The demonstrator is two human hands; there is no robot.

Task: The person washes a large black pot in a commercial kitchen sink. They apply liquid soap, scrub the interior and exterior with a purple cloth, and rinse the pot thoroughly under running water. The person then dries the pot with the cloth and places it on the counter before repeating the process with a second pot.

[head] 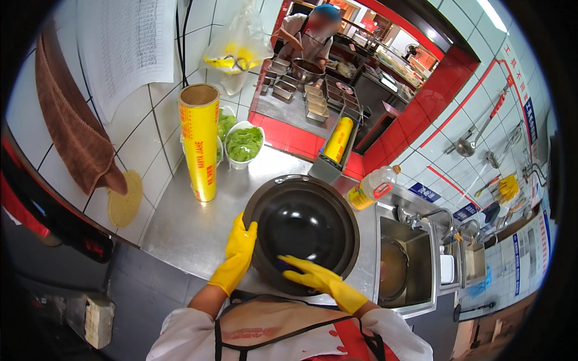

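A large black round pot or its inner pan [307,221], with a wide dark rim, sits on the stainless-steel counter [180,243] before me. My left hand [242,237], in a yellow rubber glove, grips the rim on its left side, thumb on top. Gloved the same way, my right hand [309,273] lies inside the pan near the front edge. Under its fingers shows a small dark blue pad [284,265], mostly hidden by the glove. The pan's inside looks shiny and bears bright reflections. A metal fitting [292,178] is on the far rim.
Behind stand a yellow roll of film [198,149] and lettuce in white bowls [244,144]. An oil bottle [372,187] is beside the sink [415,280], which holds a water-filled basin [392,270]. Through the opening, a person [311,36] works over a metal bowl [308,70].
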